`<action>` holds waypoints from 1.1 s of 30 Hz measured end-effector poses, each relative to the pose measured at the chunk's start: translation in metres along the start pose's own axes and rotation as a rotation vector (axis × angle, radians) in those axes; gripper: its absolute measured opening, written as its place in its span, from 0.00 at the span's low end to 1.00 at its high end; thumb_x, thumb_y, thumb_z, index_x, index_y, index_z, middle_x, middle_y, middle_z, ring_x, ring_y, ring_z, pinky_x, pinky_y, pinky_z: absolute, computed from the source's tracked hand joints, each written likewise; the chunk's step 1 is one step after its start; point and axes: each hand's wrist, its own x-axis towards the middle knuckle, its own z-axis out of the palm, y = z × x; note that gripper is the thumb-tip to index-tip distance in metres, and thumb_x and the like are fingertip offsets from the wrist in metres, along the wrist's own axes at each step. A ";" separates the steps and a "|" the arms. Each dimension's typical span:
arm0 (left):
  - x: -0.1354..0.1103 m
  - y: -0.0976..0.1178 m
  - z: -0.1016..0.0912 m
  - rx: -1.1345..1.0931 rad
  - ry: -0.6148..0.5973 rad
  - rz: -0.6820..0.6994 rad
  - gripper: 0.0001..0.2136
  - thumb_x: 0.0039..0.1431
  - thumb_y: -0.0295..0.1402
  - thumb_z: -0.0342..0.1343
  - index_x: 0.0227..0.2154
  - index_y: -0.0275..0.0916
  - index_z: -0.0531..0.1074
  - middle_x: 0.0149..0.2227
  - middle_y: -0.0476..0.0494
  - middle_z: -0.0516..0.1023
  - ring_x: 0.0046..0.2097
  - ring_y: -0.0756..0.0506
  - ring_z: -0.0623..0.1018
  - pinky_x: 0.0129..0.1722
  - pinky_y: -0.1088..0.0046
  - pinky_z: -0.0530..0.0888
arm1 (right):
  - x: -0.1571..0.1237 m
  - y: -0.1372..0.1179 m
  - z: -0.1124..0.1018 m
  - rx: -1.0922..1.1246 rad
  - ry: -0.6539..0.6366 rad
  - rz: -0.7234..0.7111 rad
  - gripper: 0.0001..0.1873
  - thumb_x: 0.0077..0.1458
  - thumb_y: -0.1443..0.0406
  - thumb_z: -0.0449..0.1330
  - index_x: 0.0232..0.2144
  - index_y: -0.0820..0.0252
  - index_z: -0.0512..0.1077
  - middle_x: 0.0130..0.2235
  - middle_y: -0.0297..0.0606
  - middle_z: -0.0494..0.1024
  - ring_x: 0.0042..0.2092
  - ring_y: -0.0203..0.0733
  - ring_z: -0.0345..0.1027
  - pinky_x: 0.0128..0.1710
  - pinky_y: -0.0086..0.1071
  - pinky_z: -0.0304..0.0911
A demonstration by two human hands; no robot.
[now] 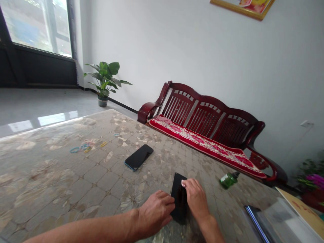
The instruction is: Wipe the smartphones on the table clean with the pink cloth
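A black smartphone lies screen up on the patterned tablecloth in front of me. My left hand grips its left edge with curled fingers. Between the fingertips of my right hand a small white wad is pinched, at the upper right part of the screen; whether it is tissue or cloth I cannot tell. Farther off to the left lies a second smartphone with a dark screen. To the right of my hands a small green bottle with a black top rests on its side.
Several coloured rubber bands are scattered on the tablecloth at the left. At the right edge are a dark flat device and a clear plastic sleeve. A red wooden bench stands beyond the table, a potted plant farther left.
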 end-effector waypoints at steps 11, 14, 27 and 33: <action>0.000 0.001 0.001 0.008 -0.004 0.006 0.04 0.59 0.32 0.58 0.35 0.39 0.71 0.42 0.44 0.77 0.44 0.42 0.77 0.47 0.66 0.72 | 0.005 -0.009 0.001 0.066 -0.050 0.009 0.15 0.64 0.72 0.47 0.35 0.55 0.72 0.35 0.36 0.76 0.38 0.41 0.68 0.41 0.33 0.63; -0.001 0.001 0.000 0.012 -0.007 0.008 0.05 0.58 0.31 0.59 0.36 0.39 0.70 0.44 0.45 0.77 0.45 0.42 0.77 0.48 0.66 0.72 | 0.016 -0.008 0.005 0.065 -0.033 0.027 0.15 0.63 0.73 0.48 0.34 0.55 0.72 0.34 0.36 0.76 0.37 0.40 0.69 0.41 0.33 0.63; 0.000 0.001 0.004 0.024 0.005 0.009 0.02 0.59 0.30 0.57 0.35 0.39 0.70 0.41 0.45 0.77 0.44 0.43 0.77 0.47 0.68 0.73 | 0.016 -0.016 0.007 0.019 -0.062 0.007 0.14 0.62 0.75 0.50 0.33 0.55 0.72 0.34 0.35 0.76 0.38 0.40 0.69 0.41 0.32 0.61; 0.000 0.000 0.005 0.038 -0.002 0.007 0.03 0.59 0.30 0.57 0.35 0.39 0.70 0.42 0.45 0.77 0.44 0.43 0.77 0.47 0.68 0.73 | 0.018 -0.018 0.008 0.008 -0.066 0.011 0.14 0.62 0.75 0.50 0.32 0.55 0.71 0.33 0.34 0.75 0.38 0.40 0.68 0.40 0.32 0.60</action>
